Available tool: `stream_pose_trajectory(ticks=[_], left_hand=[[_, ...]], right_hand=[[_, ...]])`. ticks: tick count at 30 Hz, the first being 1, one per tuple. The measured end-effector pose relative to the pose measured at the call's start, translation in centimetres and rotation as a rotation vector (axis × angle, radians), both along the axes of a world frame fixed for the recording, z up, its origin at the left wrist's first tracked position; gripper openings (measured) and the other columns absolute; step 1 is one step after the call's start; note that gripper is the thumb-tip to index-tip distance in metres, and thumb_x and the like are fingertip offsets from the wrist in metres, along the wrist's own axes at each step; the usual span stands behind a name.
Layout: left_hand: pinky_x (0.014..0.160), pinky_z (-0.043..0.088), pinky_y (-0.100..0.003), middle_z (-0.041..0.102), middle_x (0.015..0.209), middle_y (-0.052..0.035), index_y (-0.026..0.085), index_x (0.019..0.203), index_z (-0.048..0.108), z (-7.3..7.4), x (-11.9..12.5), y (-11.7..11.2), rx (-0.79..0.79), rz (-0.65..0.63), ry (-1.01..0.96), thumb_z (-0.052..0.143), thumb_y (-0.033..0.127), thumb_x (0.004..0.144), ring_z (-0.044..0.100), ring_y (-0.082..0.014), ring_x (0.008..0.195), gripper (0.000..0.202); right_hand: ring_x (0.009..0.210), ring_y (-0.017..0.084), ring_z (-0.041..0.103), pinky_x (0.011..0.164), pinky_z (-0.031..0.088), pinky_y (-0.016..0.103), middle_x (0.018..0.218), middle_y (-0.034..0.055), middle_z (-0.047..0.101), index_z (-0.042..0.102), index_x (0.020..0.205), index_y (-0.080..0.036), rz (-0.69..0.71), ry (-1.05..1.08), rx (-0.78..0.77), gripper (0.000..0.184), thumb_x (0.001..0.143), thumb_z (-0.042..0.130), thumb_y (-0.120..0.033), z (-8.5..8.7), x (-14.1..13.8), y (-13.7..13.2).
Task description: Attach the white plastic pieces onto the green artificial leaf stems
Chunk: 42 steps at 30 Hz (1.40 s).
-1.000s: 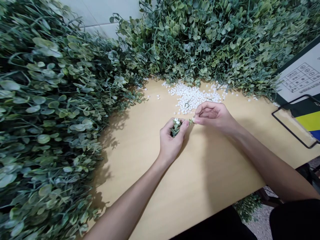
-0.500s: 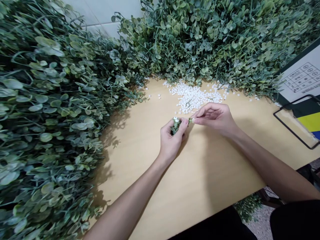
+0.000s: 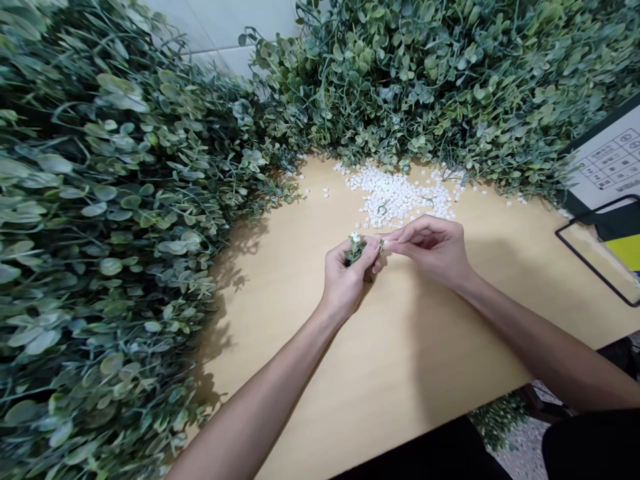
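Observation:
My left hand [image 3: 345,277] is closed around a small sprig of green artificial foliage [image 3: 355,251], with a white bit at its top. One stem tip pokes out past the left thumb, toward the right hand. There my right hand [image 3: 440,248] pinches a tiny white piece [image 3: 385,245] against that tip; the fingers hide most of it, so I cannot tell whether it is seated on the stem. Just beyond both hands lies a loose pile of small white pieces [image 3: 395,193], with a few thin green bits on it.
Dense artificial greenery [image 3: 125,233] banks up along the left, and more foliage [image 3: 400,80] lines the back of the wooden table [image 3: 310,373]. At the right stand a printed box [image 3: 607,157] and a black wire frame [image 3: 595,270]. More foliage [image 3: 497,420] shows below the table's front edge.
The view has shifted slightly, so the surroundings sit a little farther right. Both hands stay together at the stem tip, the right fingers slightly closer to the left thumb.

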<state>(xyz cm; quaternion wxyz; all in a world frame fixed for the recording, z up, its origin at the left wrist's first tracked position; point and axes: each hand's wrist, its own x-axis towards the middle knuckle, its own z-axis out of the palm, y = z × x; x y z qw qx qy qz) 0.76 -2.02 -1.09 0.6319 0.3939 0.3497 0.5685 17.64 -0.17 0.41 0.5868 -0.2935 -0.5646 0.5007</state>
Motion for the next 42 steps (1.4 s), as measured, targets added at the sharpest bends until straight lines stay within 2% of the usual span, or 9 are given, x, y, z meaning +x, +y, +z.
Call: stream_pose_trajectory(ticks=[3,9,17,23,31,36,39,42], left_hand=[[0.056,0.040,-0.024,0.063,0.067,-0.0019,0.014,0.082,0.074,0.1,0.0,0.0,-0.024,0.004,-0.009,0.085,0.035,0.084,0.053,-0.0092,0.059,0.023],[0.053,0.039,-0.024,0.063,0.064,-0.0015,0.015,0.082,0.074,0.4,-0.2,0.0,-0.084,0.036,0.017,0.088,0.040,0.079,0.054,-0.0102,0.057,0.029],[0.052,0.038,-0.024,0.063,0.065,-0.0019,0.015,0.081,0.074,0.3,-0.2,0.0,-0.056,0.009,0.037,0.085,0.040,0.082,0.053,-0.0102,0.057,0.028],[0.052,0.038,-0.023,0.063,0.064,-0.0017,0.014,0.081,0.074,0.4,-0.2,0.0,-0.070,0.013,0.014,0.088,0.040,0.079,0.053,-0.0100,0.058,0.029],[0.051,0.038,-0.023,0.061,0.066,-0.0017,0.014,0.073,0.072,0.7,-0.1,0.0,-0.064,-0.017,0.000,0.089,0.043,0.077,0.052,-0.0097,0.059,0.033],[0.052,0.039,-0.023,0.062,0.066,-0.0022,0.014,0.074,0.072,0.4,-0.2,0.1,-0.069,-0.008,0.005,0.089,0.043,0.076,0.053,-0.0105,0.060,0.033],[0.053,0.041,-0.023,0.063,0.067,-0.0027,0.014,0.077,0.073,0.3,-0.1,0.1,-0.056,-0.009,-0.005,0.087,0.043,0.080,0.055,-0.0110,0.061,0.033],[0.058,0.047,-0.024,0.068,0.076,-0.0047,0.014,0.089,0.074,0.5,0.0,0.2,-0.045,-0.042,-0.039,0.084,0.047,0.083,0.061,-0.0122,0.064,0.035]], right_hand=[[0.086,0.023,0.082,0.081,0.069,0.035,0.087,0.0028,0.083,0.074,0.079,-0.023,-0.008,-0.005,0.015,0.025,0.073,0.094,-0.037,-0.2,-0.1,-0.2],[0.087,0.024,0.081,0.079,0.067,0.038,0.095,0.0054,0.083,0.074,0.080,-0.024,-0.121,-0.143,0.018,0.018,0.080,0.089,-0.034,-0.4,-0.1,-0.7],[0.083,0.024,0.080,0.080,0.068,0.040,0.090,0.0043,0.083,0.073,0.079,-0.025,-0.119,-0.129,0.023,0.019,0.081,0.087,-0.038,-0.2,-0.4,-0.8],[0.075,0.023,0.079,0.071,0.066,0.037,0.084,0.0035,0.083,0.076,0.079,-0.025,-0.146,-0.152,0.095,0.021,0.078,0.091,-0.039,-1.0,-0.1,-0.7],[0.089,0.027,0.082,0.085,0.069,0.042,0.082,0.0029,0.082,0.077,0.079,-0.026,-0.106,-0.047,0.093,0.020,0.077,0.091,-0.040,-0.9,-0.7,-0.8],[0.093,0.028,0.083,0.090,0.068,0.045,0.083,0.0029,0.083,0.078,0.078,-0.026,-0.087,-0.114,0.125,0.017,0.081,0.089,-0.038,-0.9,-0.6,-0.6],[0.096,0.028,0.082,0.096,0.067,0.047,0.088,0.0031,0.084,0.078,0.079,-0.026,-0.118,-0.135,0.128,0.013,0.083,0.087,-0.035,-0.7,-0.5,-0.7],[0.099,0.027,0.081,0.091,0.068,0.044,0.096,0.0047,0.084,0.075,0.078,-0.025,-0.148,-0.103,0.113,0.013,0.082,0.087,-0.028,-0.2,-0.1,-0.7]])
